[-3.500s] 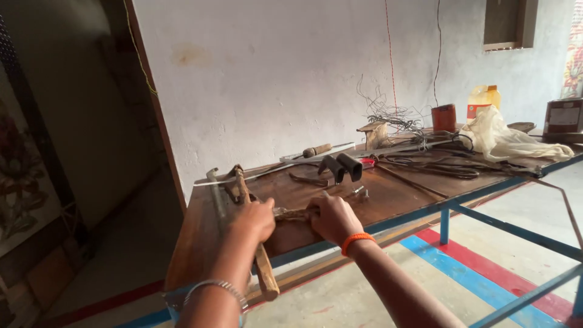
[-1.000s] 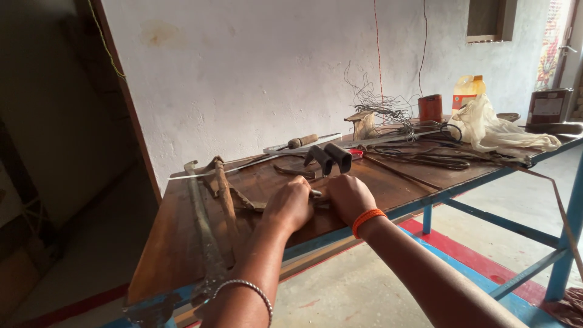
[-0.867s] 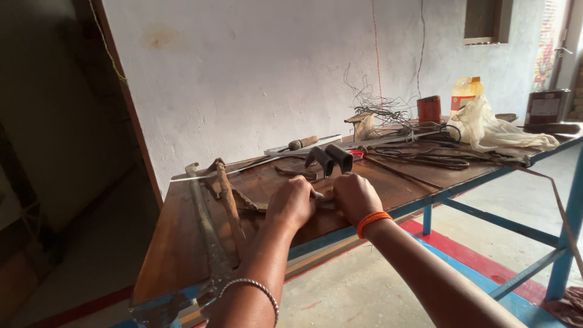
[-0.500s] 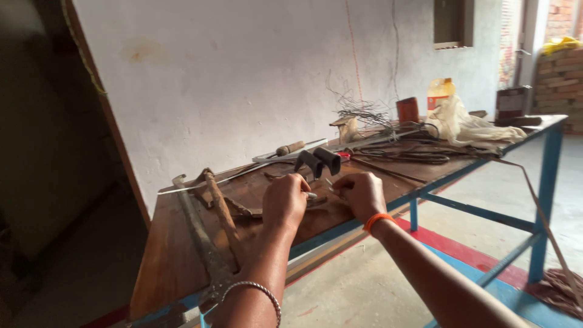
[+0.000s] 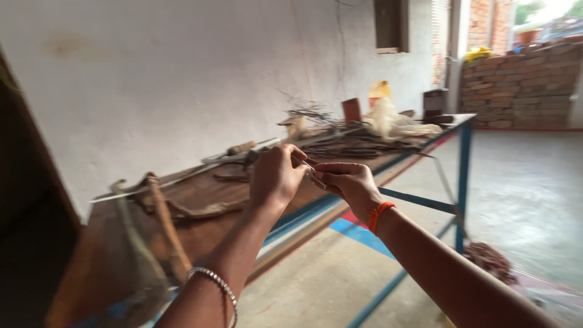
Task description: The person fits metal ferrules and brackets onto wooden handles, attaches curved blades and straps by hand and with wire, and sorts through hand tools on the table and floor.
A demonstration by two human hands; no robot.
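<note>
My left hand [image 5: 274,176] and my right hand [image 5: 347,183] are raised above the front edge of a brown workbench [image 5: 200,206]. Between them they pinch a small thin metal piece [image 5: 311,173], the left at its upper end and the right at its lower end. It is too blurred to tell what kind of piece it is. A silver bangle sits on my left wrist, an orange band on my right.
A wooden-handled hammer [image 5: 163,218] and a long metal rod [image 5: 182,176] lie on the bench's left part. Further back are a bundle of wires [image 5: 313,113], a white cloth [image 5: 398,124] and a yellow container [image 5: 379,91]. A brick stack [image 5: 516,85] stands at the far right.
Both hands have lifted off the bench top with the small metal piece and moved to the right. My view has swung to the right toward the brick stack.
</note>
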